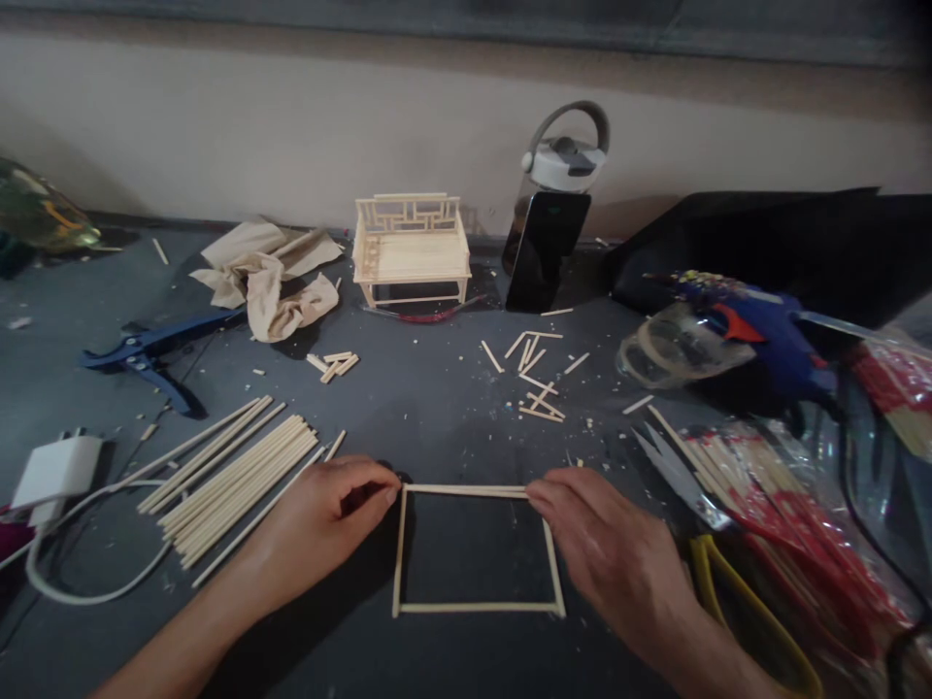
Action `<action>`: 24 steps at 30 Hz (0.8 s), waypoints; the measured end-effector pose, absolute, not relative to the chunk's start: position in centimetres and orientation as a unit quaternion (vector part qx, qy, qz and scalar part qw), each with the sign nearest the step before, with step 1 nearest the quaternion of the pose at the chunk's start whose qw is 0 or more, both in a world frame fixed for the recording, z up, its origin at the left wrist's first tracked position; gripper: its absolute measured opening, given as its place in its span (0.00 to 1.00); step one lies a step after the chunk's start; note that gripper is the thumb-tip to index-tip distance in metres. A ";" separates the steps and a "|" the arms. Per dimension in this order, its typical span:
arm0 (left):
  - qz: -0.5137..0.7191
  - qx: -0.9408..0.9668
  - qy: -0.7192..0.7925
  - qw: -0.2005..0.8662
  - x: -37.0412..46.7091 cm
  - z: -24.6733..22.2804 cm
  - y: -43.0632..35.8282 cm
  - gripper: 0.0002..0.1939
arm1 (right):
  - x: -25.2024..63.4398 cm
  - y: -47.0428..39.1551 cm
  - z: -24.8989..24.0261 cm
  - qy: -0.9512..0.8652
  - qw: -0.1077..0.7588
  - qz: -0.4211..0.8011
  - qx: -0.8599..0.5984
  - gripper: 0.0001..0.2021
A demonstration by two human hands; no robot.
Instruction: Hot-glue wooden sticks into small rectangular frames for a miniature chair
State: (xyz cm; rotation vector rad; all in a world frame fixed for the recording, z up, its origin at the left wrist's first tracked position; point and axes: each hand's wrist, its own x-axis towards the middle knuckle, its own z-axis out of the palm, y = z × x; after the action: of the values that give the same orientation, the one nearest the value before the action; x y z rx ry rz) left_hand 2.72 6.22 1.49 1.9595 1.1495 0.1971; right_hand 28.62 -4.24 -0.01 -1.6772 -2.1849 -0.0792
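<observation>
A rectangular frame of thin wooden sticks (477, 608) lies flat on the dark table in front of me. Along its far side a second wooden stick (466, 487) runs almost parallel to the frame's own stick. My left hand (349, 505) pinches the far left corner, thumb and forefinger closed at the stick ends. At the far right corner, my right hand (608, 534) has its fingers closed on the other end of the stick, hiding that corner. To the left of my left hand lies a row of uncut wooden sticks (237, 490).
A miniature wooden bench (412, 252) stands by the wall, beside crumpled paper (277, 282). A phone (546, 252) leans on a bottle (568, 160). Blue cutters (160, 349) and a charger (62, 476) lie left; a glue gun (772, 335), scissors (684, 476) and bagged sticks (786, 495) are right.
</observation>
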 end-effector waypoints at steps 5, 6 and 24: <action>0.087 0.792 0.451 0.403 2.9 1.0 6.0 0.11 | 28.5 -4.1 0.1 -0.785 0.179 -0.034 -0.592 0.13; 0.087 0.794 0.451 0.398 3.0 0.9 5.9 0.11 | 28.5 -4.1 0.0 -0.784 0.177 -0.033 -0.594 0.13; 0.127 0.799 0.452 0.376 2.9 0.0 5.3 0.11 | 28.5 -4.2 -0.2 -0.769 0.159 -0.024 -0.619 0.13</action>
State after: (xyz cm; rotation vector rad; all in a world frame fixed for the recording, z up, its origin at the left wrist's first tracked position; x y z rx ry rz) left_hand 2.90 5.30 -0.02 2.0427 1.1563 0.3258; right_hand 28.54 -4.24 -0.17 -1.7690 -2.1990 -0.0687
